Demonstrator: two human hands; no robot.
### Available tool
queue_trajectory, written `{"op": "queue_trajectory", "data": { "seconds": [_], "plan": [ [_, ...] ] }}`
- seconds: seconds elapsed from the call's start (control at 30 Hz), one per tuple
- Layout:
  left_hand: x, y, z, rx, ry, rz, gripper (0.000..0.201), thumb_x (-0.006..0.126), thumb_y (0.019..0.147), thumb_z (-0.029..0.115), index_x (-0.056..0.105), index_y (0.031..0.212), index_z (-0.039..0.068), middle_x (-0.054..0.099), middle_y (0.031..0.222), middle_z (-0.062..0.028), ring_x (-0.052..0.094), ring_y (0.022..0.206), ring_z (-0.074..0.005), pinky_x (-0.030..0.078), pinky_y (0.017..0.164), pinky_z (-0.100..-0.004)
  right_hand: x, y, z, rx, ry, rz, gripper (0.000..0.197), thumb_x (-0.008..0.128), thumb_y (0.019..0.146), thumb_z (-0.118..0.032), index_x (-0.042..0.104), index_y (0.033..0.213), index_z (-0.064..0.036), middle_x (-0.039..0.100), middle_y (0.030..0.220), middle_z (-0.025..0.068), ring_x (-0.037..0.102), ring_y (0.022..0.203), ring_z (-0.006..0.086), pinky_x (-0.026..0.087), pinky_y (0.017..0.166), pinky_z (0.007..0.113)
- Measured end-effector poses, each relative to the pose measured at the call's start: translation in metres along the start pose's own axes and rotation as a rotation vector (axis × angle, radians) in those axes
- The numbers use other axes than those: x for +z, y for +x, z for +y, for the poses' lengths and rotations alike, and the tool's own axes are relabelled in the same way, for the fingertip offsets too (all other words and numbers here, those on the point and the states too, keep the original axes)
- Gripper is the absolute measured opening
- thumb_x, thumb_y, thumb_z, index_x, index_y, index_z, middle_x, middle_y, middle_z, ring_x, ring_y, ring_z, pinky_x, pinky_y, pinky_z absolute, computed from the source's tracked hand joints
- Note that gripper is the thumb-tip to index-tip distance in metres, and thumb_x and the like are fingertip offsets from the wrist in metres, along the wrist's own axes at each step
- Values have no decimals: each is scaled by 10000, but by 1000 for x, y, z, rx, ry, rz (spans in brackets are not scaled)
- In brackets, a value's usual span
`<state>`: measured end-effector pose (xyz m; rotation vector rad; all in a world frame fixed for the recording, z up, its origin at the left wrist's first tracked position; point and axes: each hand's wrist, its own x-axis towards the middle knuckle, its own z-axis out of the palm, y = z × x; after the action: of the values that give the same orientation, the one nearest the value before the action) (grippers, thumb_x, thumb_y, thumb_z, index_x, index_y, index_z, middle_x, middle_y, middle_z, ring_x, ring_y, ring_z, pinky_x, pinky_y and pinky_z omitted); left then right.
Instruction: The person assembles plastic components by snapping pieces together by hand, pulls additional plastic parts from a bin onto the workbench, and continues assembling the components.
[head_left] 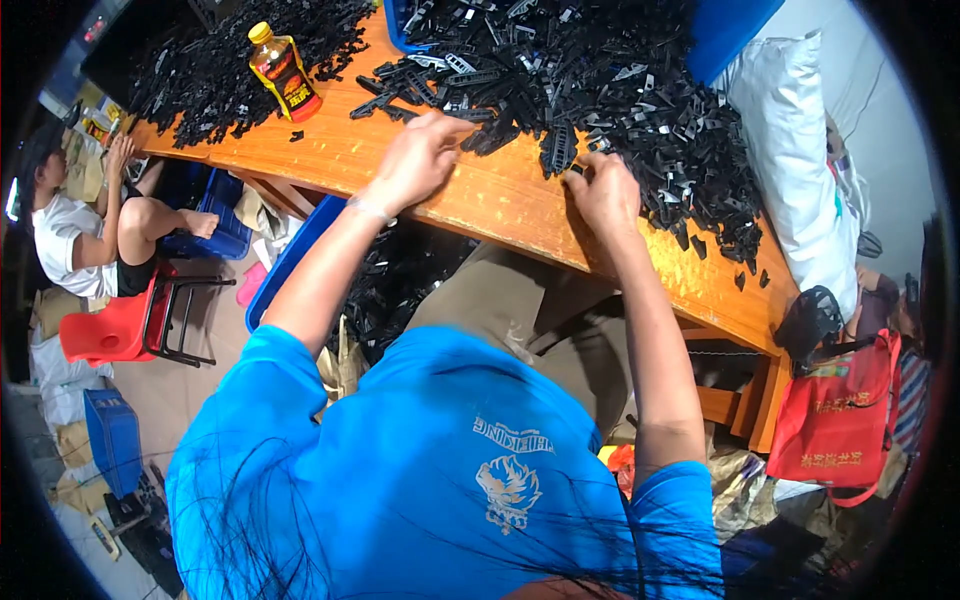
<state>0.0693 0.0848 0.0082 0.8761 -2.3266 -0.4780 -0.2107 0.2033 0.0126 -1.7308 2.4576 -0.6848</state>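
Over the wooden table, my left hand point(420, 160) is held at the near side of a heap of black plastic parts point(640, 120). Its index finger stretches toward the heap, and nothing shows in its fingers. My right hand point(608, 192) rests at the heap's near edge, thumb and fingertips drawn close together. Something small and dark seems to be at those fingertips, too small to make out. Between the two hands, a ribbed black plastic piece point(558, 148) lies at the heap's edge, just left of my right fingertips.
A blue bin point(735, 38) lies behind the heap. A yellow-capped bottle point(283, 75) stands on the table point(500, 205) beside another black heap point(215, 95). White sack point(795, 170) and red bag point(838, 415) are at right. A person point(85, 235) sits left on a red chair point(115, 325).
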Motion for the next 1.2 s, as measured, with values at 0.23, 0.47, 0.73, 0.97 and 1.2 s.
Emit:
{"op": "queue_trajectory", "data": {
  "seconds": [0.23, 0.47, 0.73, 0.97, 1.2],
  "plan": [
    [15, 16, 1, 88, 150, -133, 367, 712, 880, 16, 694, 1247, 27, 661, 1113, -185, 641, 1103, -397, 542, 945, -472, 12, 4, -2, 25, 4, 7, 322, 829, 860, -283, 775, 1091, -65, 730, 1121, 202, 724, 1028, 398, 576, 921, 478],
    [7, -6, 31, 64, 57, -234, 368, 737, 827, -28, 703, 1189, 27, 652, 1084, -184, 635, 1072, -422, 529, 918, -494, 2, -5, 10, -21, 412, -123, 399, 793, 858, -140, 731, 1240, -40, 707, 1017, 147, 728, 885, 291, 580, 837, 387],
    [16, -10, 42, 159, 206, -39, 294, 871, 774, 111, 741, 1033, 60, 629, 1023, -110, 598, 1036, -339, 519, 901, -449, 20, -40, 0, -235, 322, 131, 272, 874, 811, -159, 770, 1029, -34, 726, 995, 175, 716, 956, 356, 577, 843, 437],
    [15, -31, 18, 29, 31, 24, 290, 888, 791, 157, 754, 1031, 66, 682, 994, -95, 622, 979, -317, 512, 873, -428, 7, -36, -24, -267, 108, 25, 243, 851, 837, -167, 778, 1029, -37, 723, 985, 168, 715, 948, 372, 577, 826, 458],
    [19, -34, 14, -27, -1, 23, 229, 882, 792, 170, 769, 971, 83, 679, 955, -90, 634, 977, -343, 536, 861, -452, 32, -27, -50, -367, 338, 3, 197, 834, 853, -170, 798, 1028, -87, 683, 972, 121, 707, 901, 357, 566, 778, 454]
  ]
}}
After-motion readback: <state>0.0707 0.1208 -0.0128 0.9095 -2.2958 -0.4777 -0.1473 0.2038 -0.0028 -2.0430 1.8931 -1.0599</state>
